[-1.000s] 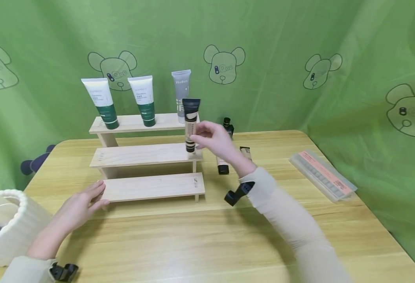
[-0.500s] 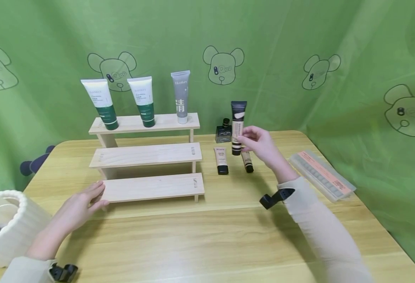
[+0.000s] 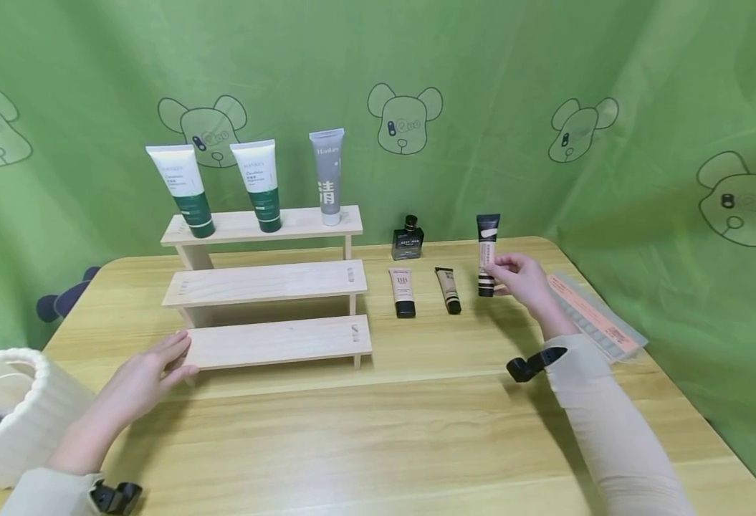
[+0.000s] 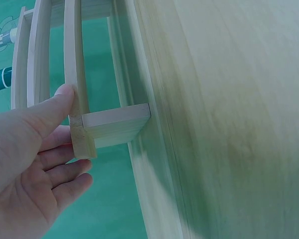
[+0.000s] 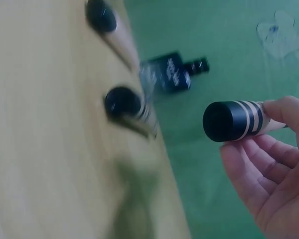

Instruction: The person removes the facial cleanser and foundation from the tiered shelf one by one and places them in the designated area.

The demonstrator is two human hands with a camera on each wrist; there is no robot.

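My right hand (image 3: 524, 281) pinches a beige tube with black ends (image 3: 486, 256), held upright with its cap down, at the right of the table. In the right wrist view, the black striped cap (image 5: 223, 121) of that tube points towards the table, apart from it. At the left, my left hand (image 3: 147, 376) holds the end of the lowest step of a three-step wooden display stand (image 3: 274, 342). The left wrist view shows the thumb on one face of the step's board (image 4: 75, 59) and the fingers on the other. A BB cream tube (image 3: 402, 290) and a smaller beige tube (image 3: 448, 288) lie on the table.
Two white-and-green tubes (image 3: 258, 183) and a grey tube (image 3: 329, 175) stand on the top step. A dark square bottle (image 3: 408, 240) stands at the back. A clear flat case (image 3: 593, 315) lies at right, partly behind the right arm. A white basket (image 3: 42, 416) is at left.
My right hand has carried the black-ended tube rightwards from in front of the stand, then lower towards the table. My left hand stays at the stand's lowest step.
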